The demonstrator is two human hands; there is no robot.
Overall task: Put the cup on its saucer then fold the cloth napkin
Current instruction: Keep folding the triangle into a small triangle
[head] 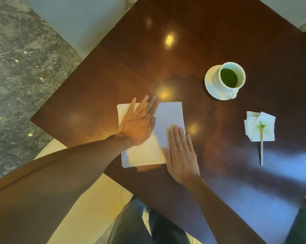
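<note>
Head view: cloth napkin under flat fingers.

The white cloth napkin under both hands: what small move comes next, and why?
Probably one more fold. The white cup of green drink already sits on its white saucer, and both the left hand and right hand press flat on the white cloth napkin, which lies as a folded rectangle.

Both hands, left hand and right hand, press flat on the cloth napkin
</note>
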